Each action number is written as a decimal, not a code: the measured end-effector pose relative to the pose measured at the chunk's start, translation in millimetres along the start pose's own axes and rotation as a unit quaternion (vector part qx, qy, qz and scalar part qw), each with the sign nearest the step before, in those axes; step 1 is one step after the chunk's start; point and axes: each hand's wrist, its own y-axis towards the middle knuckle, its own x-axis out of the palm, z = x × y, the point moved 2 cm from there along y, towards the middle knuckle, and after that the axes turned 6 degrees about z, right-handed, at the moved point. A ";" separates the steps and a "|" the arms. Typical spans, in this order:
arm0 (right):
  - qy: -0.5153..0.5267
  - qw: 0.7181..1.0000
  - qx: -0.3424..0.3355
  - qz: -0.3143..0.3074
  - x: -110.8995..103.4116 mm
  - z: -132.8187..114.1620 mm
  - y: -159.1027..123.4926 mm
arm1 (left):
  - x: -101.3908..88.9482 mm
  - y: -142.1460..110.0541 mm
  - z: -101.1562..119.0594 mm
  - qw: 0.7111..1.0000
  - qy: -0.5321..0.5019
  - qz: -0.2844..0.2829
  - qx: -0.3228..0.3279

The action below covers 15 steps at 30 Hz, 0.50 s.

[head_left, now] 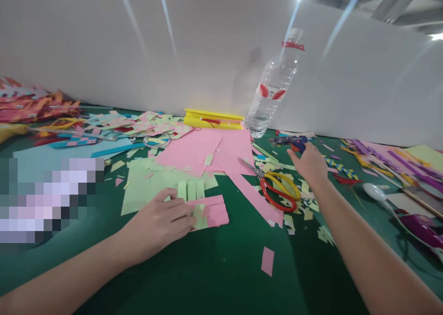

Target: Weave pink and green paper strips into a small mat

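Note:
My left hand (166, 220) rests on the table with its fingers curled over a small woven piece of green and pink paper strips (216, 211), covering its left part. Green strip ends stick up beyond the fingertips. At the right, my right arm stretches forward and my right hand (312, 167) is closed around the back of a dark blue glue gun (292, 142) with an orange trigger. Its nozzle points left. Between the hands lie scissors (280, 190) with red and yellow handles, partly over a long pink paper strip (254, 197).
Pink sheets (207, 151) and a green sheet (138, 190) lie ahead. A clear water bottle (273, 91) leans by the grey partition, beside a yellow folded piece (212, 120). Paper scraps are scattered about. A white spoon (375, 193) and purple tool (420, 229) lie right.

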 end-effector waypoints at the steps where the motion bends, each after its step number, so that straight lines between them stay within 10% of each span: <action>1: -0.005 1.000 0.010 -0.012 4.5 2.7 3.9 | 0.4 -0.3 -0.2 1.000 0.000 0.000 -0.001; 9: -0.001 1.000 0.004 -0.011 26.8 2.2 12.1 | -0.7 0.4 0.3 1.000 0.017 -0.015 0.006; 15: 0.087 0.983 -0.126 0.103 -13.9 -38.4 -14.3 | 0.9 -0.7 -0.3 1.000 0.006 -0.009 0.007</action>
